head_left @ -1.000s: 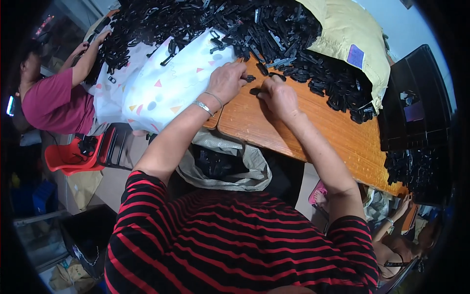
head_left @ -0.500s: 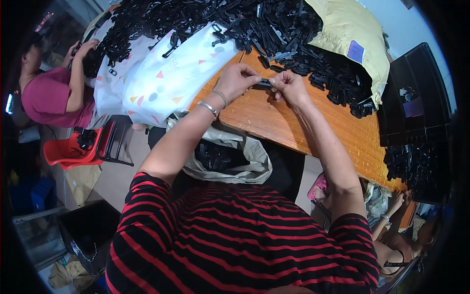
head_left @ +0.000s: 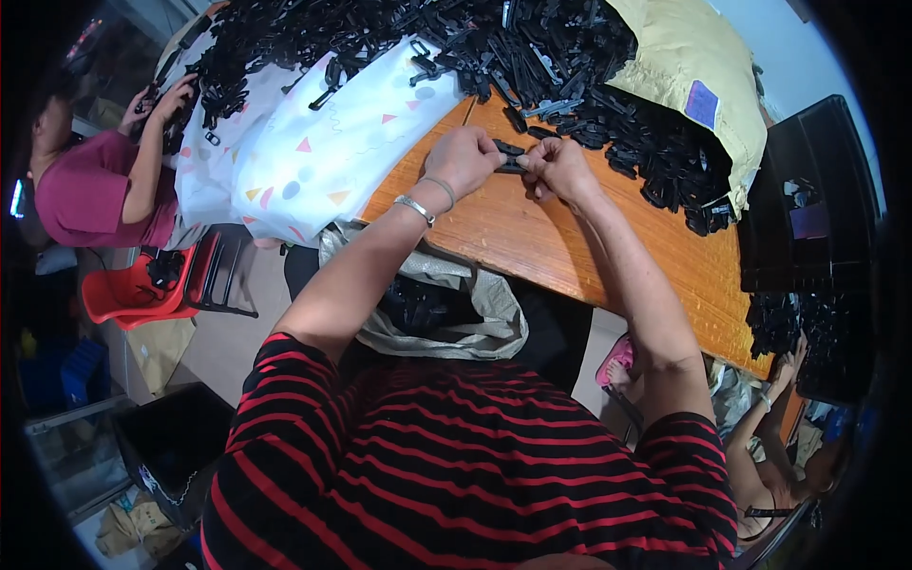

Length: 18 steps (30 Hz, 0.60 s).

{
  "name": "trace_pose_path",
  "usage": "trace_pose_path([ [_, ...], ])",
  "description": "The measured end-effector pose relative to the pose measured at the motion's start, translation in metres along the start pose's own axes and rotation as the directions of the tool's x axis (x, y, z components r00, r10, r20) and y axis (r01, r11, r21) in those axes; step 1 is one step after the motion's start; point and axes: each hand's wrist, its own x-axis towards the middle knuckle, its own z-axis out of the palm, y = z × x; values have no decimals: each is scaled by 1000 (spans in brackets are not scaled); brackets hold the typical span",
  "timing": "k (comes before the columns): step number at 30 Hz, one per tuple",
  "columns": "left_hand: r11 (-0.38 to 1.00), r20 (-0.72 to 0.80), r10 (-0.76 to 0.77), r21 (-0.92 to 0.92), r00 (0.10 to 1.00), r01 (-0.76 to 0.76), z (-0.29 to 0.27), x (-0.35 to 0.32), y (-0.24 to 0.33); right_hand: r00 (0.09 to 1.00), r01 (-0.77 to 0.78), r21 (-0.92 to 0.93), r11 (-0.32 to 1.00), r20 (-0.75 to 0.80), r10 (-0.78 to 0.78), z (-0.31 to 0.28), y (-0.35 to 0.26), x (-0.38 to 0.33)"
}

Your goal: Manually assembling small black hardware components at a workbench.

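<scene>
At least one black part (head_left: 510, 149), pinched between your left hand (head_left: 463, 163) and your right hand (head_left: 562, 172), both narrowly closed, over the worktop (head_left: 579, 247), inward of its near edge, purple label (head_left: 702, 104) on the yellow sack (head_left: 674, 52), any print illegible.

Glossy wood tops the table (head_left: 494, 228) before you, beneath heaped, plastic-looking parts (head_left: 532, 57) with a dull sheen. Your bracelet (head_left: 415, 210) gleams like metal, your shirt (head_left: 475, 456) is matt cloth, and the yellow sack (head_left: 698, 52) looks creased and papery.
</scene>
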Motion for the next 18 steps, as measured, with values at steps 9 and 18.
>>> trace_pose_path([
  [9, 845, -151, 532, 157, 833, -511, -1, 13, -7, 997, -1, 37, 999, 71, -1, -3, 9, -22],
  [18, 873, 109, 473, 75, 874, -482, -7, 11, -11, 996, 54, 59, 997, 73, -59, -12, 5, -26],
])
